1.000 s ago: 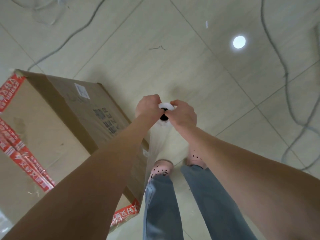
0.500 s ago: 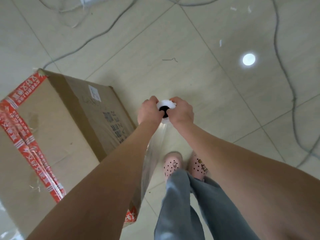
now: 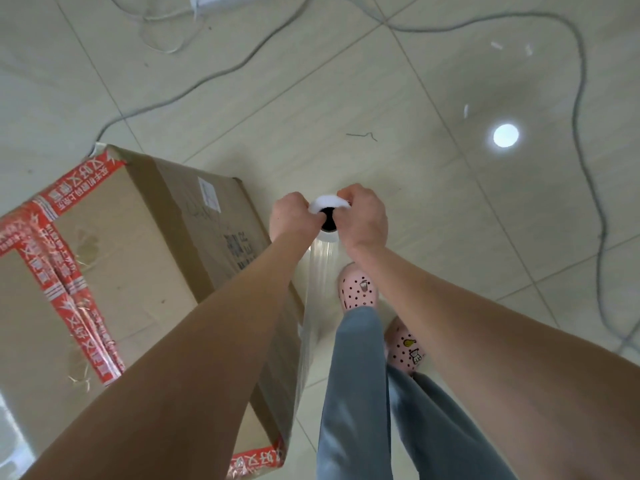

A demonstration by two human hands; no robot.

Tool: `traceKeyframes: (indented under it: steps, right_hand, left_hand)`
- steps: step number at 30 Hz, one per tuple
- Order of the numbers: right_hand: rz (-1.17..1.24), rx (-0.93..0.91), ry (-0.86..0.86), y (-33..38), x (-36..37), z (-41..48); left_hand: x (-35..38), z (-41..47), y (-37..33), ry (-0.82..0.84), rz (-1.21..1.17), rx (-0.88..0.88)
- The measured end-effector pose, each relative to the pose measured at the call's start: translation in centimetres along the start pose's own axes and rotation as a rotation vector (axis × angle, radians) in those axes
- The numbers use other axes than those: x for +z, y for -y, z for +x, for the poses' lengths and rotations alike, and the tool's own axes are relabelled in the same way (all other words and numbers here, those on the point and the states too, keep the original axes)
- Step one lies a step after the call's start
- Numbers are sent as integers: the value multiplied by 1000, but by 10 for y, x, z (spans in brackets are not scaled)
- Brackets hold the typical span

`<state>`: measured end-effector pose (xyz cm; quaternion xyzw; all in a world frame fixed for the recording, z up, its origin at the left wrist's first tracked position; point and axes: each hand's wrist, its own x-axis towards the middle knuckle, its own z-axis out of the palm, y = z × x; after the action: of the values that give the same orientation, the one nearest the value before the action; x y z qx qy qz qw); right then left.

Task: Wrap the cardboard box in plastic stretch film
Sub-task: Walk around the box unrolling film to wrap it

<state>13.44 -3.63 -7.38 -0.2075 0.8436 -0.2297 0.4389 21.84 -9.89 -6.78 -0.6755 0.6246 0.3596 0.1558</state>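
A large brown cardboard box [image 3: 138, 244] sealed with red printed tape stands on the tiled floor at my left. I hold a roll of clear stretch film [image 3: 327, 218] upright, seen from its white top end with a dark core. My left hand [image 3: 289, 216] grips the roll's left side and my right hand [image 3: 363, 220] grips its right side. A taut sheet of film [image 3: 313, 306] runs from the roll down and back to the box's near right side.
Grey cables [image 3: 214, 74] loop across the pale floor tiles beyond the box and along the right [image 3: 588, 168]. My legs in grey trousers and pink clogs [image 3: 358, 289] stand just right of the box. A ceiling light reflects on the floor [image 3: 506, 135].
I have stepped forward along the box's right side, both hands carrying the roll with me. More of the box's top and taped edges now shows, and the film sheet has lengthened.
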Motion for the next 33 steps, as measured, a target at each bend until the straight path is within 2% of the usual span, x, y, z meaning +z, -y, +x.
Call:
traceKeyframes:
  steps: [3,7,12,15,20,24,27,30,33]
  right_hand:
    - [17,96,92,13,13,4]
    - [43,107,143,29,28,12]
    - [9,114,115,41,37,18]
    - [-60,50,90,45,36,20]
    - [-131,-23,86,60,38,28]
    - [-70,-49,48,74,44,37]
    - [-54,-2,104,82,50,41]
    - [20,85,159,88,54,45]
    - [61,115,129,89,54,46]
  left_hand:
    - [-12,8,10,-29,-84,-106]
    - [-26,21,17,-20,69,-96]
    - [-35,37,12,-36,331,181]
    - [-39,45,9,-46,357,279]
    - [-52,56,14,-45,171,147]
    - [-59,66,21,-75,2,2]
    - [-67,76,26,-83,-90,-102]
    - [-70,81,30,-48,-71,-151]
    - [-72,81,24,-11,76,-71]
